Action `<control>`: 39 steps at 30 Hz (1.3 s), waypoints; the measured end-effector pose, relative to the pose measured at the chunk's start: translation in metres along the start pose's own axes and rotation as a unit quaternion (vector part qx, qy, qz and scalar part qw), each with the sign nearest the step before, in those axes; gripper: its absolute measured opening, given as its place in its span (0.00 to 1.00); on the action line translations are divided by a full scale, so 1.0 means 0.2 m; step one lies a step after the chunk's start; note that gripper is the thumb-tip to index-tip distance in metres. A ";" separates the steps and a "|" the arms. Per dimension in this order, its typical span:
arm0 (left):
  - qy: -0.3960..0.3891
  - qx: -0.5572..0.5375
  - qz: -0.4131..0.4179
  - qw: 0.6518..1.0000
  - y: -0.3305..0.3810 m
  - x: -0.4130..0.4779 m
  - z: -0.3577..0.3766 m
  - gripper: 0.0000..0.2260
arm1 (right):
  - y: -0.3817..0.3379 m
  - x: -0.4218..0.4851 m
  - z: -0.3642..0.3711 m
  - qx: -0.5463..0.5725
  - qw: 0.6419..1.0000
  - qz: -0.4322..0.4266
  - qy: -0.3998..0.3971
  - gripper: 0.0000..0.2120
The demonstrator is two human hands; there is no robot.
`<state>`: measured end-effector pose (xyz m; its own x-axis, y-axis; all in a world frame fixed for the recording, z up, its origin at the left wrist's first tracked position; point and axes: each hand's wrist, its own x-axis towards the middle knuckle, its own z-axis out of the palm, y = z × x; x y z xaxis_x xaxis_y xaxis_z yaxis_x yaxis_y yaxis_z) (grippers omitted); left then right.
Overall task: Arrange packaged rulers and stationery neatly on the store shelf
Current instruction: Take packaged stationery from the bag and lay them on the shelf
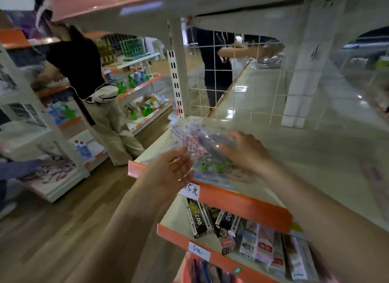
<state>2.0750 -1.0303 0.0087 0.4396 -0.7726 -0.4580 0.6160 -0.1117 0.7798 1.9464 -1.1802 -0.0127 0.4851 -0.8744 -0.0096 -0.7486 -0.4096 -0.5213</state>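
Note:
A bundle of clear plastic ruler packs [197,137] with pink and blue print lies at the left front corner of the cream shelf [294,156]. My right hand [244,150] rests on top of the bundle, fingers spread over it. My left hand [174,169] is held palm up at the bundle's near left edge, fingers relaxed and just touching the plastic. A pack with green print [212,167] lies under the bundle near the orange shelf lip [242,204].
The shelf below holds black "007" boxes [197,219] and other stationery packs [265,247]. A white wire grid [231,76] backs the shelf. One person in black [84,68] works at the aisle shelves on the left; another stands behind the grid.

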 end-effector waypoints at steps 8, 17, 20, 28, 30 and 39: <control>0.024 0.082 0.049 0.995 0.29 0.25 -0.12 0.05 | -0.15 -0.07 0.10 -0.062 0.998 -0.004 0.001 0.18; 0.087 0.416 0.250 0.870 0.31 0.44 -0.10 0.14 | -0.22 -0.15 0.00 -0.005 0.999 -0.012 -0.049 0.17; 0.093 0.544 0.213 0.807 0.28 0.50 -0.12 0.30 | -0.19 -0.07 -0.03 -0.032 0.998 0.039 -0.029 0.25; 0.086 0.716 0.272 0.637 0.28 0.63 0.01 0.37 | -0.20 0.04 0.02 -0.085 0.994 0.058 -0.034 0.29; 0.051 0.746 0.275 0.604 0.32 0.69 0.05 0.36 | -0.18 0.06 0.02 -0.091 0.994 0.063 -0.020 0.30; -0.065 0.789 0.206 0.575 0.36 0.89 0.18 0.41 | -0.20 0.04 0.07 -0.033 0.996 0.034 -0.074 0.26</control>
<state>2.1742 -1.1991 -0.0016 0.2195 -0.9655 -0.1398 -0.9281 -0.2508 0.2750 1.9864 -1.1676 -0.0044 0.4903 -0.8547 -0.1706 -0.8071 -0.3714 -0.4589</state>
